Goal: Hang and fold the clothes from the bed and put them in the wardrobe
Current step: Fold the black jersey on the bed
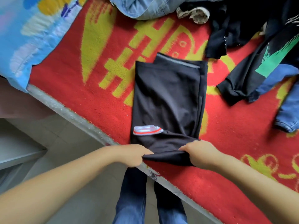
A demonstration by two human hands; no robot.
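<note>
**Now, the fold runs away from the hands**

Squarely in the middle of the frame, the dark trousers (pixel 168 101) lie flat on the red and yellow blanket (pixel 100 101), already doubled lengthwise into a narrow strip. Their long axis runs from the bottom centre, at the bed's edge (pixel 76 118), up to the grey-trimmed end near the frame's middle. A small white and orange label (pixel 148 130) shows low on the left side of the strip.

Both hands sit at the near end of that strip. The left hand (pixel 134 155) pinches the near left corner, thumb over the cloth and fingers curled under; the right hand (pixel 199 153) pinches the near right corner the same way. The cloth between them is lifted slightly off the blanket. Each hand is equally close to its corner, so neither leads.

As I read it, the coming move carries this near end straight up along the strip toward the far end. More clothes (pixel 252 50) wait at the upper right, well apart from the trousers, with denim (pixel 145 7) at the top centre.
</note>
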